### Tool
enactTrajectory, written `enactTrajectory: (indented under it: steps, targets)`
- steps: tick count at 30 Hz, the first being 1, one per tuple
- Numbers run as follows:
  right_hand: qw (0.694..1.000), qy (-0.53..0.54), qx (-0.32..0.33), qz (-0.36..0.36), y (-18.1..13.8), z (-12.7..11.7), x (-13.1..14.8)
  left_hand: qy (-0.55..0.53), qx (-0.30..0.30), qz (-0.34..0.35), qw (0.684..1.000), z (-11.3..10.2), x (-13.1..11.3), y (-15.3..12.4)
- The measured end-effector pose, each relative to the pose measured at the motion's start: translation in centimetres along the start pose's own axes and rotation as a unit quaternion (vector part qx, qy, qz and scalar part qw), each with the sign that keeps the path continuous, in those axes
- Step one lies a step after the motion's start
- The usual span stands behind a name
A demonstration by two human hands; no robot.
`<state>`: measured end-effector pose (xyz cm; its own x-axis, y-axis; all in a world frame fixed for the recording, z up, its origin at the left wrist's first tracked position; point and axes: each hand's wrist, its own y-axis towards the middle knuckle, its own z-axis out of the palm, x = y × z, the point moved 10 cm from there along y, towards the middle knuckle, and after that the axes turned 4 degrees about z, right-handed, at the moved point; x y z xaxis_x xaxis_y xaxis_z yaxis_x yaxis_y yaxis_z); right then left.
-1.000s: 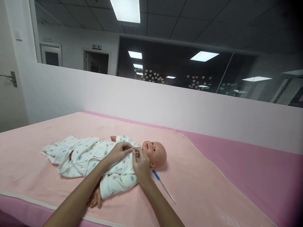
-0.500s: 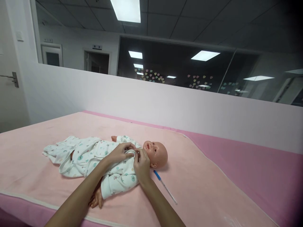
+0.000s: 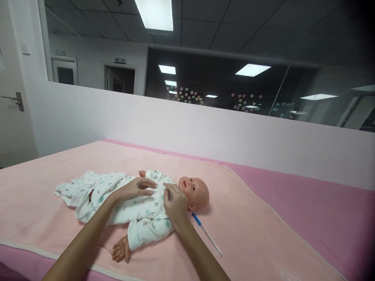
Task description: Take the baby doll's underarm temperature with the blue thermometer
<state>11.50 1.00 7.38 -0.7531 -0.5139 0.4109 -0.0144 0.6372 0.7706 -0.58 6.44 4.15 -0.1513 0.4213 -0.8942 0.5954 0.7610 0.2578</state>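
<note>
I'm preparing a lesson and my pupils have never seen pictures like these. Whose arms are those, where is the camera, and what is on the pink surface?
There is no machine here: the arms belong to a person working bare-handed. One camera, worn on that person's head, takes every picture, looking forward and down, so the arms enter from the bottom edge.

On the pink sheet a baby doll lies on its back in a white printed outfit. Near its head lies a thin stick with a blue end.

The left hand is over the doll's chest, thumb and fingers apart, with nothing visible between them. The right hand is by the neckline, fingers curled; whether they pinch any cloth cannot be seen.
</note>
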Motion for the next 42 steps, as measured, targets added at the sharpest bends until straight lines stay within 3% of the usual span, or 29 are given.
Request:
enactTrajectory:
  steps: [5,15,28,34,42]
  targets:
    - [0.995,-0.044,0.087,-0.021,0.8,2.9,2.3,0.032,-0.007,0.022,0.999,0.4,-0.2,-0.6]
    - [0.997,0.015,0.064,0.035,0.0,3.0,1.0,-0.007,-0.017,0.038,0.999,-0.3,0.3,-0.4]
    - [0.998,0.019,0.063,0.021,0.0,3.2,1.3,0.107,-0.048,0.047,0.992,-0.1,-0.4,-0.4]
    - [0.998,0.021,0.058,0.019,-0.1,3.1,1.3,0.048,-0.027,0.052,0.997,0.4,-0.8,-0.5]
    - [0.999,0.006,0.038,0.016,-0.1,2.7,1.5,-0.022,-0.045,0.012,0.999,-0.1,0.5,-0.5]
